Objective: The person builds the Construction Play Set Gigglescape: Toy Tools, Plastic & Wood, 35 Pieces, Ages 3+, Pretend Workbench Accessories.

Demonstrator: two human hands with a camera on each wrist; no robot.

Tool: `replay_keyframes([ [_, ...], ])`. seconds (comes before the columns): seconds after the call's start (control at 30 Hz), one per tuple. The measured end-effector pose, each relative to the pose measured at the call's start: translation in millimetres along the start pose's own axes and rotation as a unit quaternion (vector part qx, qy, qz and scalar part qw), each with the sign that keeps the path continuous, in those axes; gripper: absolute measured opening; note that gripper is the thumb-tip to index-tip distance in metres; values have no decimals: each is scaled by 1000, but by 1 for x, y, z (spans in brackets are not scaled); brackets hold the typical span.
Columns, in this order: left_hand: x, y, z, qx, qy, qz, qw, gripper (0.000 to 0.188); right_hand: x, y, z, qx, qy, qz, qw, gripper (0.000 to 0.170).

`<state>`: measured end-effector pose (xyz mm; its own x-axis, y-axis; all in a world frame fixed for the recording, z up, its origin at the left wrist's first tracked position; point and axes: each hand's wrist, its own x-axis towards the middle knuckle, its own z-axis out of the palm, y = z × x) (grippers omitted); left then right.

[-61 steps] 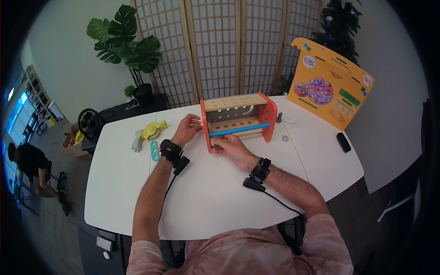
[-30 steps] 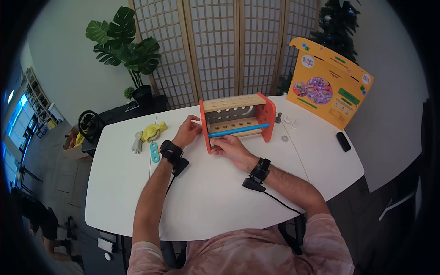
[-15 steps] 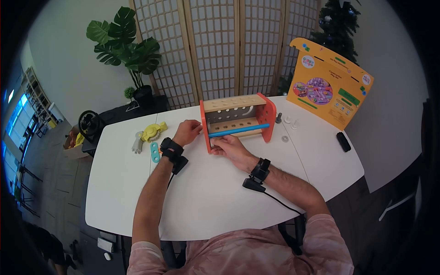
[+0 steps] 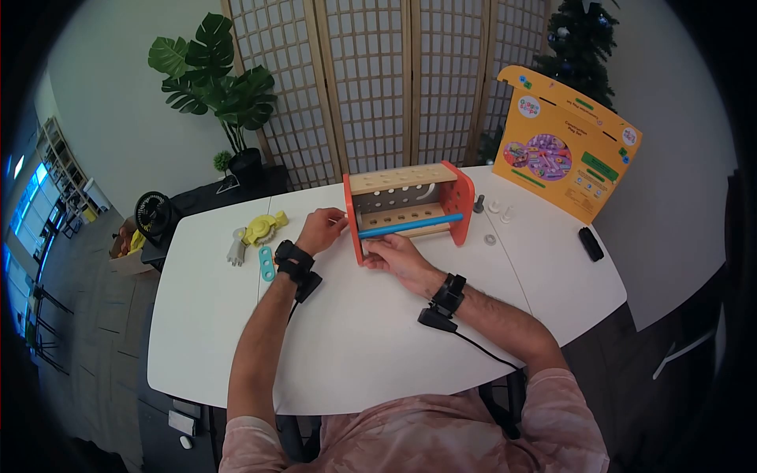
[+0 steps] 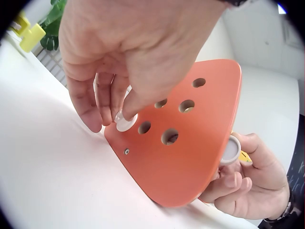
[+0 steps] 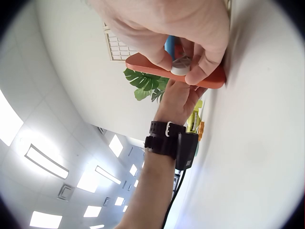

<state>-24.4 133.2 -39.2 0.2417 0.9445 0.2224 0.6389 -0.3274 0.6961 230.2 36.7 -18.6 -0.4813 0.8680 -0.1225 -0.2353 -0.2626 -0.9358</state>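
A screen [image 4: 406, 79] stands behind the rack [image 4: 406, 177], and a white table [image 4: 355, 355] spreads beneath it. A plant [image 4: 209, 67] rises behind the rack to its left; an orange box [image 4: 568, 134] stands behind it to its right. The rack itself sits upright on the table, with red panels [image 4: 459, 197] at both ends. A blue rod [image 4: 412, 225] stretches across its front. The left hand [image 5: 133, 52] is outside the rack's left panel [image 5: 202, 125], the right hand [image 4: 402, 258] at its front left corner. Left of the rack lie a yellow toy [image 4: 262, 229], a grey tool [image 4: 236, 247] and a teal strip [image 4: 267, 258]; a black case [image 4: 591, 244] lies well to its right. Just right of the rack are a dark bolt [image 4: 479, 203], two pale pegs [image 4: 507, 214] and a grey ring [image 4: 490, 236]. At the rack's left panel, the right hand pinches a grey cap [image 6: 180, 67] beside the front edge, and the left hand pinches a white cap [image 5: 126, 125] at the outer face; whether it sits in a hole cannot be told.
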Motion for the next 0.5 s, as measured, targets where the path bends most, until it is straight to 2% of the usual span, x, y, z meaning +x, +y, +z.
replay_keyframes([
  [0.3,-4,-1,-5,-25,-5,-24,999,29,-38,-18,3,-5,-19,36,999,44],
  [0.37,-7,-4,-9,-10,47,27,999,28,-54,-23,0,-2,-18,47,999,46],
  [0.5,-22,29,-31,-41,109,19,993,23,-83,-28,-9,6,-48,89,995,44],
])
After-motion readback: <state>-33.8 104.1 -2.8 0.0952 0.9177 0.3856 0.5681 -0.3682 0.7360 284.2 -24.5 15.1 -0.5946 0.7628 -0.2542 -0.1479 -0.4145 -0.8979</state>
